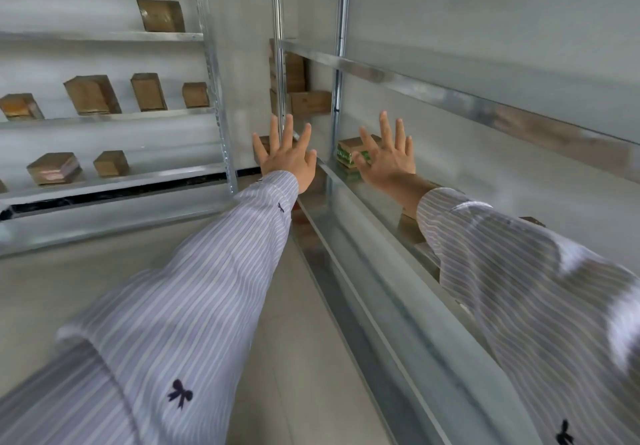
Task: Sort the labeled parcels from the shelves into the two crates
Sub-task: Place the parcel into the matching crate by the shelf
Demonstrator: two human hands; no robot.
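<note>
A brown parcel with a green label lies on the right shelf, at its far end. My right hand is stretched out over that shelf with fingers spread, just in front of the parcel and holding nothing. My left hand is held out beside the shelf's front edge, fingers also spread and empty, partly hiding another brown parcel behind it. No crate is in view.
A second metal rack stands to the left with several brown parcels on its levels. More cardboard boxes are stacked in the corner behind the upright post. Grey tiled floor runs between the racks.
</note>
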